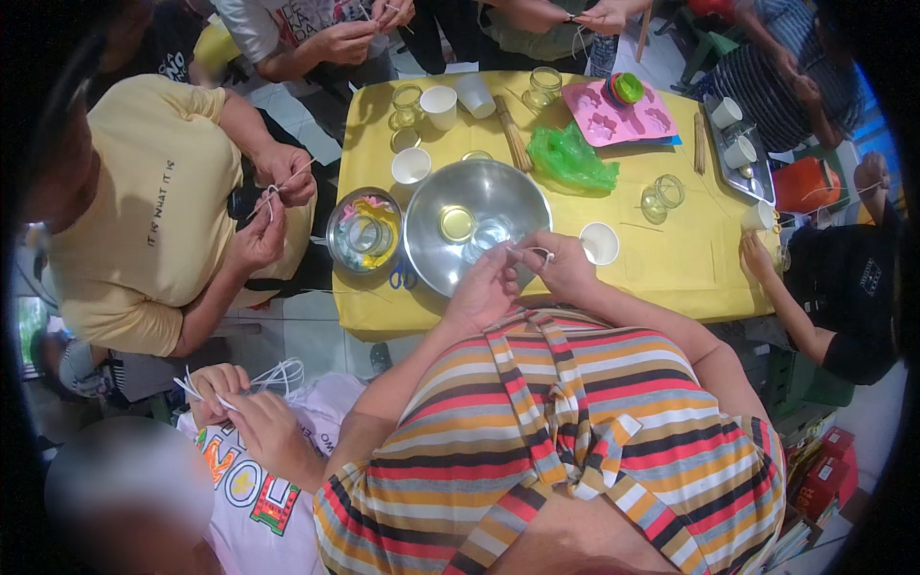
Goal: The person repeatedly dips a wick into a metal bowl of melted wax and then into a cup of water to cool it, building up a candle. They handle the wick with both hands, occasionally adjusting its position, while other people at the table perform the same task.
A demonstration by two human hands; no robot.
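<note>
My left hand [486,289] and my right hand [561,270] meet over the near edge of a large steel bowl [436,206]. Between their fingertips is a thin white cord [546,254], pinched from both sides, with a small loop showing by my right fingers. Inside the bowl, just beyond my hands, are a clear glass jar [491,230] and a gold lid [457,223]. A white paper cup [599,243] stands to the right of my right hand. My fingers hide part of the cord.
A yellow-covered table [613,278] holds a smaller steel bowl [391,211], blue-handled scissors [403,277], a green plastic bag [572,161], a pink mold [623,115], stick bundles [512,134], glass jars [661,196] and a metal tray [743,144]. Several people around it handle white cords.
</note>
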